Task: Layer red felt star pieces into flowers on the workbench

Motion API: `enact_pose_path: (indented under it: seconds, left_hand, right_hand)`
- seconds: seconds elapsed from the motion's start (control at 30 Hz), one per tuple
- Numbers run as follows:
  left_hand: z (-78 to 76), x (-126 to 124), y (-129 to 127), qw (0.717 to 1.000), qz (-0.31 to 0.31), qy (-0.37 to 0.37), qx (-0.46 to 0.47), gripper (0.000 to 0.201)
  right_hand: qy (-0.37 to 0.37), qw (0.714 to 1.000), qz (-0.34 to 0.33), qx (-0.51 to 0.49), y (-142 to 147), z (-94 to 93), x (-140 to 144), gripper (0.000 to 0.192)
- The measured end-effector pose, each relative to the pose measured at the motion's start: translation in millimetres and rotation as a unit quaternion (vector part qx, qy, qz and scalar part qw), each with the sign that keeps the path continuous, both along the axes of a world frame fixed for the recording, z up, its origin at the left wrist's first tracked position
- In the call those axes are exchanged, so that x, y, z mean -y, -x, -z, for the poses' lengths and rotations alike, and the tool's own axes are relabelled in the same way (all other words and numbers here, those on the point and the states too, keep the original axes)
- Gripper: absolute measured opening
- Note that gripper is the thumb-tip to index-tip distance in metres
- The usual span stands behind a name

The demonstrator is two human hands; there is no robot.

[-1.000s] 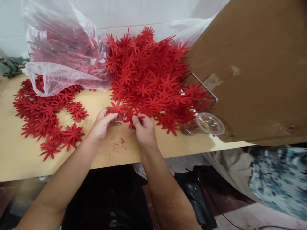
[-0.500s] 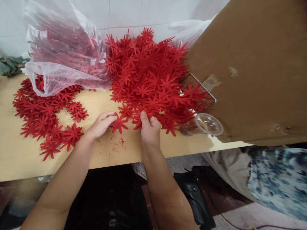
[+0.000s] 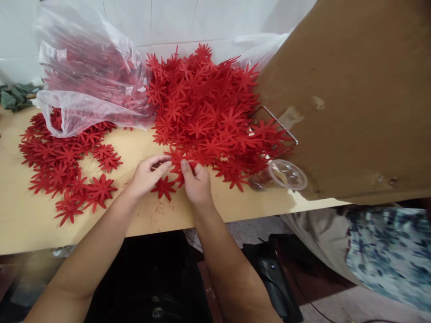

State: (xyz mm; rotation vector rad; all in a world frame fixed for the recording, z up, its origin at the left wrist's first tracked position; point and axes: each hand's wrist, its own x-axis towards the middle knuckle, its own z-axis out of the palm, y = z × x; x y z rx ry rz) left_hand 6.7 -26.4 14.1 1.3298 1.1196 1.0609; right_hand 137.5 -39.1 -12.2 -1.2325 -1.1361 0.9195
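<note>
Between my hands is a red fabric flower piece [image 3: 177, 158] with narrow petals. My right hand [image 3: 198, 185] is closed on red flower pieces, its thumb pressed on top of them. My left hand [image 3: 148, 177] has thumb and forefinger pinched at the left edge of the piece, partly hiding where they meet it. One loose red flower [image 3: 164, 188] lies flat on the table just below the fingertips. Behind my hands rises a large heap of the same red flowers [image 3: 205, 107]. A second, lower pile of red flowers [image 3: 59, 157] spreads to the left.
A clear plastic bag [image 3: 90, 76] full of red pieces stands at the back left, beside green leaves [image 3: 15, 96]. On the right, a clear plastic cup [image 3: 286, 175] lies tipped near a wire frame [image 3: 281, 125] and a big cardboard sheet [image 3: 353, 98]. Red crumbs dot the table [image 3: 144, 220].
My left hand has let go of a single flower, which now lies on the table, and has moved right and slightly up. My right hand has come left towards it with its red pieces.
</note>
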Motion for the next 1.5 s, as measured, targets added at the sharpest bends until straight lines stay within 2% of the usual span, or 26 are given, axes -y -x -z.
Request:
enact_pose_path:
  seconds: [0.07,0.17,0.33,0.4,0.5,0.67,0.83,0.93,1.03,1.1,1.2,1.27,1.4,1.5]
  left_hand:
    - [2.3,-0.9,-9.9,0.999,-0.002,0.024,0.028,0.015]
    - [0.6,-4.7,-19.8,0.999,-0.029,0.017,0.039,0.009]
    - [-17.6,-20.4,-12.8,0.991,-0.104,0.031,0.080,0.008]
    - [-25.2,-27.1,-7.8,0.984,-0.138,0.055,0.098,0.009]
    - [-31.0,-35.2,-8.6,0.982,-0.152,0.073,0.087,0.009]
    - [-24.8,-51.4,-27.9,0.988,-0.125,0.088,0.036,0.014]
    - [-21.4,-57.5,-34.0,0.991,-0.112,-0.010,-0.070,0.024]
    - [-29.0,-43.0,-28.9,0.997,-0.023,-0.014,-0.073,0.023]
    - [-36.7,-25.1,-24.5,0.994,0.068,0.009,-0.089,0.018]
    - [-38.4,-18.1,-23.2,0.992,0.083,0.013,-0.096,0.011]
    - [-37.2,-17.5,-22.6,0.995,0.047,-0.003,-0.086,0.004]
    - [-36.3,-21.7,-22.3,0.997,0.016,-0.011,-0.070,0.004]
    - [-37.2,-33.3,-18.9,0.997,-0.055,0.026,-0.048,0.008]
    - [-37.5,-39.2,-14.8,0.994,-0.094,0.029,-0.056,0.009]
  right_hand:
    - [0.002,1.000,-0.020,0.005,1.9,-0.4,-0.5,0.040]
    - [-0.009,0.999,-0.046,-0.013,4.1,-0.4,-0.3,0.039]
    - [-0.001,0.990,-0.113,-0.080,7.1,-1.3,3.8,0.026]
    - [0.005,0.988,-0.119,-0.095,7.7,-2.4,4.9,0.024]
    - [0.010,0.985,-0.121,-0.119,7.4,-4.5,4.4,0.023]
    - [0.001,0.989,-0.086,-0.118,4.8,-6.3,2.3,0.026]
    - [-0.002,0.997,-0.026,-0.074,1.0,-5.2,1.5,0.030]
    - [-0.004,0.998,-0.001,-0.064,-0.6,-4.5,0.4,0.033]
    - [-0.007,0.995,-0.011,-0.102,-1.0,-4.1,-1.3,0.031]
    - [-0.010,0.993,-0.010,-0.120,-0.5,-4.0,-2.3,0.031]
    - [-0.002,0.991,-0.014,-0.130,1.6,-3.3,-3.0,0.031]
    - [-0.001,0.989,-0.040,-0.144,3.8,-2.3,-3.0,0.027]
    - [0.009,0.983,-0.084,-0.162,6.5,-0.8,-1.5,0.024]
    - [0.020,0.986,-0.064,-0.155,5.6,-2.3,-0.6,0.026]
